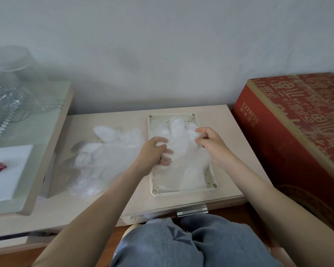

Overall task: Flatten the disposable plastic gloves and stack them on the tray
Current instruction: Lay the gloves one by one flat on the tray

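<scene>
A cream rectangular tray (210, 185) lies on the low table, right of centre. A clear plastic glove (181, 149) is spread over it, fingers pointing away from me. My left hand (152, 153) is at the glove's left edge, its fingers curled into the film. My right hand (210, 142) pinches the glove's fingers at the upper right of the tray. A loose pile of several crumpled clear gloves (106, 157) lies on the table left of the tray, apart from both hands.
A red cardboard box (297, 120) stands close on the right. At the left is a raised glass-topped table (33, 128) with glass jars (8, 74) and a white sheet (6, 170). My knees (181, 245) are under the table's front edge.
</scene>
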